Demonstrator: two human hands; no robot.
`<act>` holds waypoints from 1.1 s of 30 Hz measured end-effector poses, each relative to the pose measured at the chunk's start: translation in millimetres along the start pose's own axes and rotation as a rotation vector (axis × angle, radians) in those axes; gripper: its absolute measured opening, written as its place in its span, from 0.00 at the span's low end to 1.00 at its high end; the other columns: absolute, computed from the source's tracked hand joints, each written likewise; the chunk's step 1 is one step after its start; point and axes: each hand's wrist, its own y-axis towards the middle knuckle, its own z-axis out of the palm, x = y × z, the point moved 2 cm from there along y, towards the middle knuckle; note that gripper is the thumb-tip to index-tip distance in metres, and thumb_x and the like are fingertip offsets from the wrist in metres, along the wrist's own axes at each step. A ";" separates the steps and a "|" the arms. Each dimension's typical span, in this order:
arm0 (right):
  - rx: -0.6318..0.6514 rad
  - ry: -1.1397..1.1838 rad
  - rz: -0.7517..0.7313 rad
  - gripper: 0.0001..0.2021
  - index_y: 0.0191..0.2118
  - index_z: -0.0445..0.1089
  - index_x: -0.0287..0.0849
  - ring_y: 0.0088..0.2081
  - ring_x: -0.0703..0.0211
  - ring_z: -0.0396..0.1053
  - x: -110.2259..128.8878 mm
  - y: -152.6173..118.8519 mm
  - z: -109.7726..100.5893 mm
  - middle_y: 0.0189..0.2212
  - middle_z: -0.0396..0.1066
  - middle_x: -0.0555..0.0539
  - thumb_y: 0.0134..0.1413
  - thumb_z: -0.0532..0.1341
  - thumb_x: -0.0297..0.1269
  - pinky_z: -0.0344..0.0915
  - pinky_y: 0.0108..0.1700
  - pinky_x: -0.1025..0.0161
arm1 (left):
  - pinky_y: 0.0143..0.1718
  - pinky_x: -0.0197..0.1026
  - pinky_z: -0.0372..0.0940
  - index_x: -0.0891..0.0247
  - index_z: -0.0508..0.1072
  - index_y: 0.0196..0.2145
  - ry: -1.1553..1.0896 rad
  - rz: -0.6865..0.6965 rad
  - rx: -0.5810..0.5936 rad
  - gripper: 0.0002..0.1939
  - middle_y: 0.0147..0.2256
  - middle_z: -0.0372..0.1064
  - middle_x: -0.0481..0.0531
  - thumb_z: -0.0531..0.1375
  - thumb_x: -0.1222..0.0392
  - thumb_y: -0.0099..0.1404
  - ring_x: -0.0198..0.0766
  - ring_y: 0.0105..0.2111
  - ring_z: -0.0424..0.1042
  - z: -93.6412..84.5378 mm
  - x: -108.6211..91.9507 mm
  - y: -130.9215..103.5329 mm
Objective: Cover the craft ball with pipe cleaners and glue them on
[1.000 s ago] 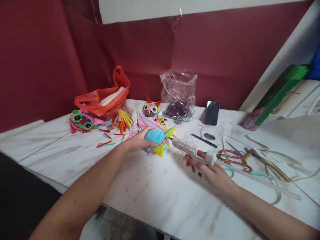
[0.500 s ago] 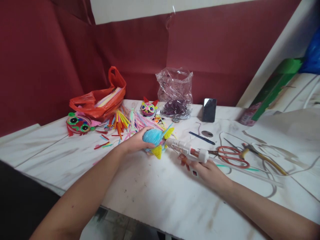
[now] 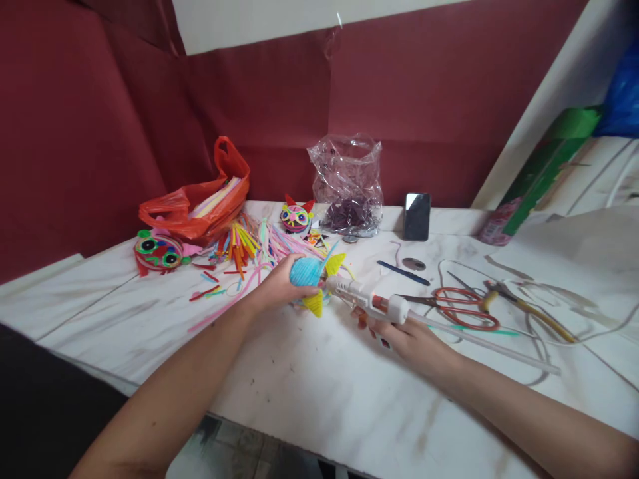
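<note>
My left hand (image 3: 283, 285) is closed around a blue pipe-cleaner figure (image 3: 305, 272) with yellow triangular pieces (image 3: 313, 304) on its right side. In my right hand (image 3: 394, 331) is a white hot glue gun (image 3: 357, 293), with a long clear glue stick (image 3: 494, 347) trailing from its back end. The gun's nozzle points left and meets the figure's right side between the yellow pieces. Whether the tip touches cannot be made out. My right fingers curl under the gun's handle, which they largely hide.
Red-handled scissors (image 3: 464, 309) and yellow-handled pliers (image 3: 544, 319) lie on the right among cables. Behind stand a phone (image 3: 417, 217) and a clear plastic bag (image 3: 347, 179). Finished-looking animal heads (image 3: 158, 253), loose pipe cleaners (image 3: 238, 249) and a red bag (image 3: 200, 206) sit on the left.
The blue figure and my left hand have shifted slightly right in view. The glue gun's nozzle has moved slightly left, closer in against the figure. Both grips stay the same.
</note>
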 end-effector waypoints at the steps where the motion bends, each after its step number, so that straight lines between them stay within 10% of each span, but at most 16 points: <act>1: -0.004 -0.011 0.004 0.19 0.38 0.74 0.44 0.35 0.52 0.69 0.5 -0.6 -0.3 0.33 0.74 0.44 0.55 0.51 0.48 0.67 0.35 0.59 | 0.44 0.45 0.65 0.60 0.61 0.53 0.007 0.006 -0.003 0.39 0.48 0.66 0.55 0.68 0.50 0.45 0.47 0.46 0.68 1.3 0.0 0.1; 33: -0.045 0.003 -0.065 0.14 0.30 0.68 0.44 0.34 0.52 0.69 16.5 -3.3 -5.3 0.26 0.70 0.46 0.52 0.49 0.43 0.68 0.40 0.57 | 0.46 0.45 0.63 0.62 0.58 0.56 0.012 -0.028 0.039 0.35 0.51 0.63 0.56 0.62 0.51 0.52 0.46 0.48 0.65 2.5 -5.5 -2.8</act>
